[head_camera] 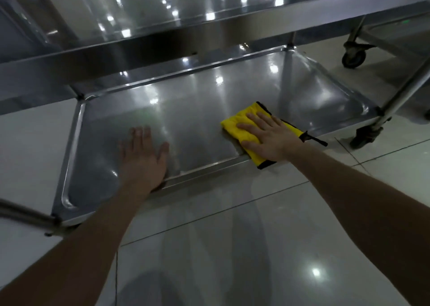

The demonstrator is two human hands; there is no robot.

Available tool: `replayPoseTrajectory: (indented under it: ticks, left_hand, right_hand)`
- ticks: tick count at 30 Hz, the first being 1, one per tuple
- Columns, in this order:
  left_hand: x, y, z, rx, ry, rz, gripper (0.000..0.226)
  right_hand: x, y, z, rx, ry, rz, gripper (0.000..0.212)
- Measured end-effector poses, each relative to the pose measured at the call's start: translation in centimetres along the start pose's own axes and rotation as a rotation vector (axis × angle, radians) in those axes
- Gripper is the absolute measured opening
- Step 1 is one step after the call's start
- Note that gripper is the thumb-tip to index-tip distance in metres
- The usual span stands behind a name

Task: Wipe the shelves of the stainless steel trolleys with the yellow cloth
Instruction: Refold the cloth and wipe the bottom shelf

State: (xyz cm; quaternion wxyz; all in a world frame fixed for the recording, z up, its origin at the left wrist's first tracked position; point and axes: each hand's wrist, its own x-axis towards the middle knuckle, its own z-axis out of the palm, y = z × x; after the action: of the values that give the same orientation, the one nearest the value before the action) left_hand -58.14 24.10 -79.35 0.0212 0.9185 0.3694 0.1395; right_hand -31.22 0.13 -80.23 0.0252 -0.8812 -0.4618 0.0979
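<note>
Right hand (267,138) presses the yellow cloth (235,125) flat, fingers spread, at the bottom shelf's (186,114) near-right edge. Left hand (144,156) rests open beside. Cloth overhangs the rim, so it might slip off, I guess.

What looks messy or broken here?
Nothing looks spilled or broken. The cloth under the right hand just pokes over the front rim of the shelf; the left hand rests flat on it.

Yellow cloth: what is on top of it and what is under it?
The right hand lies flat on the yellow cloth, fingers spread. Under it is the trolley's bottom shelf; the cloth's near corner overhangs the front rim. The steel directly beneath is covered.
</note>
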Motion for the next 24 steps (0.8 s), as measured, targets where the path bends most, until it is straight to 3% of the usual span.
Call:
replayPoseTrajectory:
  ticks: [3, 6, 10, 15, 18, 21, 24]
  left_hand:
    - [0.1, -0.7, 1.5, -0.035, -0.067, -0.073, 0.093]
    - [0.1, -0.9, 2.3, -0.067, -0.003, -0.055, 0.083]
    - [0.1, -1.4, 2.4, -0.071, 0.058, -0.078, 0.078]
    - [0.4, -0.9, 2.6, -0.069, 0.106, -0.063, 0.075]
    - [0.5, -0.4, 2.6, -0.062, 0.106, -0.063, 0.074]
    - [0.6, -0.3, 2.3, -0.06, 0.097, -0.059, 0.076]
    - [0.6, -0.6, 2.2, -0.079, 0.098, -0.069, 0.076]
  right_hand:
    - [0.8, -5.0, 1.3, -0.001, 0.005, 0.021, 0.086]
    - [1.9, -10.5, 2.7, -0.008, 0.042, -0.177, 0.08]
    - [5.6, -9.3, 1.6, 0.017, 0.006, -0.283, 0.083]
    - [15.8, -4.7, -1.4, -0.009, 0.022, -0.02, 0.085]
    - [22.4, -5.8, -2.7, 0.004, 0.005, 0.114, 0.082]
    - [25.8, -9.9, -3.2, -0.015, -0.01, 0.07, 0.079]
    - [25.3, -14.0, -3.0, -0.023, -0.031, -0.095, 0.073]
